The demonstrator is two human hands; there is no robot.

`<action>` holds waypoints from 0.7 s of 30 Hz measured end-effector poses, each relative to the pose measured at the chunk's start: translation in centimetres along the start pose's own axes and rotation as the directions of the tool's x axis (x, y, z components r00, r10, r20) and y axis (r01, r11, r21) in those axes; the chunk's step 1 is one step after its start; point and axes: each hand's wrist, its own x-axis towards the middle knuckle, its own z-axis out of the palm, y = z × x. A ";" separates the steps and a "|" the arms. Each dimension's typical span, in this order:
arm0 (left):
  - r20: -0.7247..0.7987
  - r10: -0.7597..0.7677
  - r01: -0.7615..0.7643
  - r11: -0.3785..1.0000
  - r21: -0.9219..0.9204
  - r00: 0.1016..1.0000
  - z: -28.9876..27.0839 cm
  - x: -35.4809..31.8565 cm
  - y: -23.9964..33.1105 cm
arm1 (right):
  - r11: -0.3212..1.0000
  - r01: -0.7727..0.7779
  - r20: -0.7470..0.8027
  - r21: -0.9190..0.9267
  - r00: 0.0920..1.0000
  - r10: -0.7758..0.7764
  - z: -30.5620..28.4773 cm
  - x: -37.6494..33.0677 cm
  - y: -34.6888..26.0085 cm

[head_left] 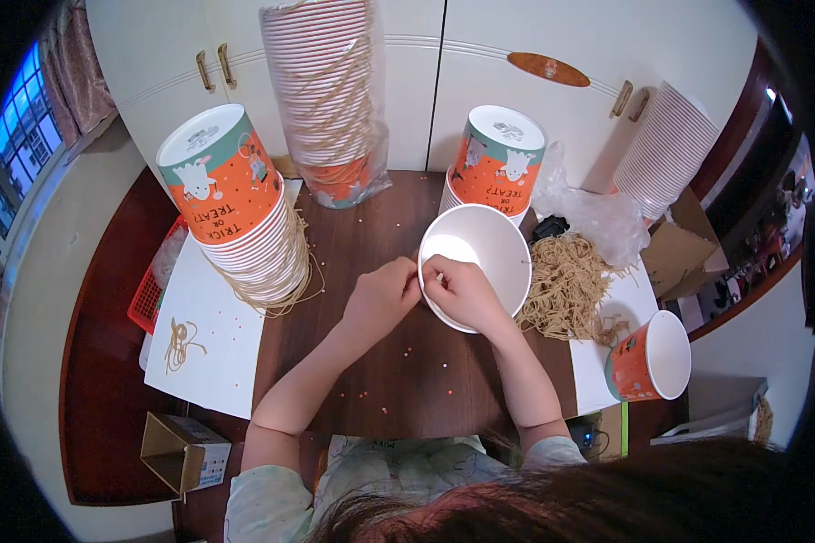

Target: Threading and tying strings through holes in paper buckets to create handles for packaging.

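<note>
A white paper bucket (489, 249) lies tilted at the middle of the dark wooden table (371, 235), its open mouth toward me. My right hand (462, 291) rests on its near rim with the fingers pinched together. My left hand (385, 291) is just outside the rim on the left, fingertips pinched and touching the right hand's. What they pinch is too small to make out. A heap of tan string handles (566, 285) lies right of the bucket.
Stacks of orange printed buckets stand at left (240, 213), back centre in plastic (330, 100), back right (498, 158) and far right (666, 149). One orange bucket (650, 357) lies on its side on white paper. A cardboard box (183, 451) sits lower left; small beads dot the table.
</note>
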 end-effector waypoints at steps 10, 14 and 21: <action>-0.098 0.124 -0.116 0.990 0.084 0.987 0.2 0.1 -0.3 | 1.000 0.013 0.017 -0.008 1.000 -0.013 -0.2 0.0 0.0; 0.023 -0.046 0.047 0.998 -0.045 0.999 -0.5 0.4 -0.5 | 1.000 0.000 -0.005 0.010 1.000 0.000 -0.3 0.0 0.5; 0.360 -0.212 0.405 0.658 -0.635 0.909 -2.9 1.4 -1.5 | 0.998 0.010 -0.039 -0.068 0.999 -0.013 -1.5 -0.1 0.5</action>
